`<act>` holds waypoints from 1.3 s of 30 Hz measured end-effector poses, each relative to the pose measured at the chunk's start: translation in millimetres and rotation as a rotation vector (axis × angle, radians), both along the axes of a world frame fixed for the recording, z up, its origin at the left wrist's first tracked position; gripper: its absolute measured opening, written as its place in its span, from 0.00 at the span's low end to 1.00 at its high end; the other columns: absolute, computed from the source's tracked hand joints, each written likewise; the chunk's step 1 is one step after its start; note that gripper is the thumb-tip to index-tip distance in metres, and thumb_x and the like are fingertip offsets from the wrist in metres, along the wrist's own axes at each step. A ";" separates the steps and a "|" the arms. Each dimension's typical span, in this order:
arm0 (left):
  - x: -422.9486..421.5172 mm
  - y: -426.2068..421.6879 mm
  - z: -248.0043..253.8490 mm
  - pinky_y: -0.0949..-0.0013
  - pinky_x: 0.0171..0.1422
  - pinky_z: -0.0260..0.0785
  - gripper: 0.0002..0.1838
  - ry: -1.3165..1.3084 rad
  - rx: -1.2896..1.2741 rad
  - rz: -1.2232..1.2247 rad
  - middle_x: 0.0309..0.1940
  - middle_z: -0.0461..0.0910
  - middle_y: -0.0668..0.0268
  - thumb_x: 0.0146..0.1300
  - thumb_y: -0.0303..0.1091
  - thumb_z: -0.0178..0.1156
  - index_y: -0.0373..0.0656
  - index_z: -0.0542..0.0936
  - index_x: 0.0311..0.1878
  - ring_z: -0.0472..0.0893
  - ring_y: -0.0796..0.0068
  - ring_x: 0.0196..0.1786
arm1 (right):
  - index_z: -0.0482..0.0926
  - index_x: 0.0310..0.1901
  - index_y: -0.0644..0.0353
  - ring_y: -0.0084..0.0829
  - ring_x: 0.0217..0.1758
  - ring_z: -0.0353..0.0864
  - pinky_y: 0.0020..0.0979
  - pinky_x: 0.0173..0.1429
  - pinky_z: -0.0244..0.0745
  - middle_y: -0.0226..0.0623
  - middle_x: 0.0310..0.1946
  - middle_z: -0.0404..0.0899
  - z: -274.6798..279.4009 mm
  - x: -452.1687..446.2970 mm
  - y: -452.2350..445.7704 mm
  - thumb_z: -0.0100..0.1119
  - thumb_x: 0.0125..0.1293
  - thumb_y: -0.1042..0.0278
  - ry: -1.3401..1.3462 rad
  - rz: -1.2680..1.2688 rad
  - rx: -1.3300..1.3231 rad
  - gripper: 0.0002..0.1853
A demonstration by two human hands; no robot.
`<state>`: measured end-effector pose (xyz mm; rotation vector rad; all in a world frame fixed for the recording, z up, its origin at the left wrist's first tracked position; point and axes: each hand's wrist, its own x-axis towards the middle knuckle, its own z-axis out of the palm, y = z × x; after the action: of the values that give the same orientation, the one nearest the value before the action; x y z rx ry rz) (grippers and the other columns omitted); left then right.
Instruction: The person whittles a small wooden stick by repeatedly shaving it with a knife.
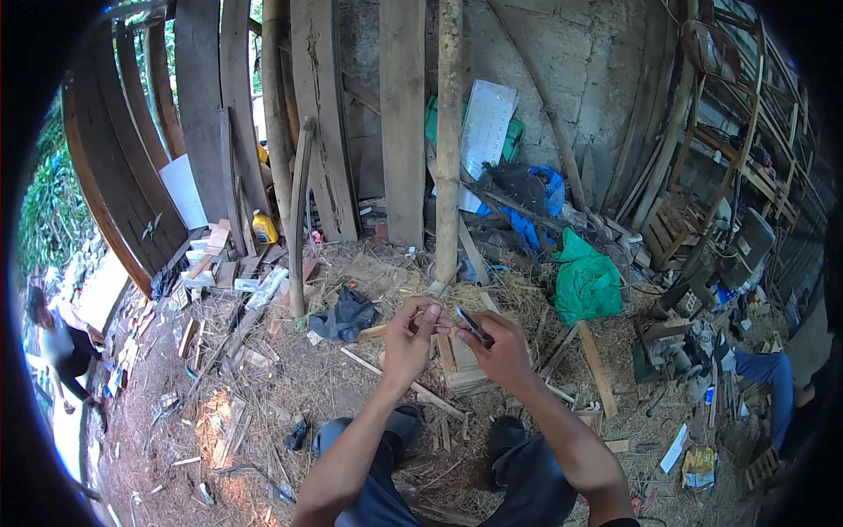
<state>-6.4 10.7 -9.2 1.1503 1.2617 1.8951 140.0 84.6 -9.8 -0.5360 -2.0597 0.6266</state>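
In front of my body, both hands are raised close together over the littered floor. My right hand (499,344) is closed around a small knife (476,328) with a dark handle, its short pale blade angled up and to the left. Beside it, my left hand (410,338) is pinched, thumb against fingers. A thin, pale strip (445,326) seems to run from the left fingertips toward the right hand; it is too small to make out well. The blade tip lies near this strip, and I cannot tell whether they touch.
A bamboo pole (448,132) stands ahead. Wood scraps, straw, a black plastic bag (345,314) and a green sack (587,279) lie on the ground. One person (61,338) sits at far left; another person's leg (766,386) shows at right.
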 end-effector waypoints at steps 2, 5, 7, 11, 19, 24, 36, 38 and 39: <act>-0.8 0.4 0.7 0.72 0.42 0.76 0.09 -0.016 0.011 -0.004 0.34 0.78 0.62 0.71 0.32 0.51 0.34 0.72 0.43 0.82 0.73 0.38 | 0.82 0.36 0.65 0.29 0.21 0.71 0.29 0.27 0.65 0.39 0.26 0.77 -3.0 -2.3 -0.4 0.68 0.57 0.69 0.065 0.003 0.064 0.09; -2.8 0.7 -1.4 0.71 0.42 0.77 0.09 -0.101 0.036 -0.022 0.35 0.78 0.61 0.72 0.33 0.50 0.35 0.71 0.42 0.82 0.71 0.38 | 0.81 0.37 0.65 0.26 0.21 0.70 0.28 0.26 0.63 0.37 0.25 0.76 6.2 -0.6 -7.3 0.67 0.58 0.70 0.025 -0.021 -0.032 0.09; -7.9 2.7 -5.8 0.69 0.43 0.77 0.09 -0.173 0.053 -0.036 0.35 0.77 0.60 0.72 0.34 0.49 0.36 0.70 0.42 0.83 0.69 0.39 | 0.82 0.36 0.63 0.22 0.21 0.71 0.26 0.26 0.62 0.34 0.24 0.76 12.8 2.2 -10.2 0.64 0.61 0.69 0.113 -0.083 -0.084 0.07; -30.5 -1.1 -9.1 0.67 0.45 0.78 0.09 -0.361 0.107 0.079 0.36 0.76 0.60 0.72 0.35 0.49 0.38 0.70 0.41 0.83 0.66 0.40 | 0.81 0.33 0.62 0.18 0.19 0.66 0.25 0.23 0.59 0.31 0.17 0.70 13.4 24.5 8.7 0.61 0.64 0.62 0.296 -0.207 -0.090 0.11; -46.8 -2.6 -21.5 0.65 0.54 0.75 0.07 -0.594 0.176 0.275 0.38 0.77 0.59 0.71 0.31 0.49 0.36 0.71 0.41 0.81 0.62 0.47 | 0.80 0.39 0.63 0.18 0.19 0.65 0.25 0.23 0.60 0.27 0.19 0.73 11.4 52.7 33.2 0.59 0.66 0.59 0.109 -0.294 0.022 0.13; -2.8 0.3 -13.2 0.63 0.56 0.76 0.07 -0.620 0.096 0.099 0.38 0.78 0.51 0.69 0.27 0.49 0.31 0.71 0.40 0.82 0.59 0.45 | 0.73 0.50 0.62 0.20 0.27 0.70 0.25 0.33 0.66 0.29 0.31 0.75 16.3 26.3 13.0 0.58 0.67 0.61 0.465 -0.011 -0.670 0.16; 41.6 -18.3 -18.6 0.71 0.42 0.73 0.07 -0.163 -0.238 -0.517 0.39 0.80 0.58 0.67 0.24 0.55 0.32 0.74 0.45 0.81 0.74 0.38 | 0.64 0.55 0.58 0.11 0.15 0.57 0.17 0.16 0.52 0.33 0.34 0.79 10.6 28.1 30.0 0.55 0.68 0.71 0.659 -0.085 -0.904 0.16; 43.7 -17.6 -25.8 0.73 0.41 0.73 0.07 -0.035 -0.287 -0.408 0.36 0.79 0.62 0.68 0.26 0.55 0.35 0.74 0.46 0.80 0.77 0.36 | 0.64 0.55 0.59 0.10 0.15 0.57 0.16 0.17 0.51 0.33 0.34 0.80 12.9 26.6 23.1 0.56 0.67 0.71 0.551 -0.031 -0.819 0.18; 44.6 -15.7 -25.8 0.73 0.41 0.73 0.07 -0.038 -0.291 -0.393 0.36 0.79 0.62 0.68 0.26 0.55 0.35 0.74 0.46 0.80 0.77 0.36 | 0.64 0.55 0.59 0.10 0.15 0.57 0.16 0.17 0.51 0.33 0.34 0.80 11.0 23.5 20.9 0.56 0.67 0.71 0.545 -0.019 -0.827 0.18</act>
<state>38.1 -5.0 -35.0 1.1046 1.1456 1.3898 163.5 105.6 1.2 -0.7381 -1.2262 1.4470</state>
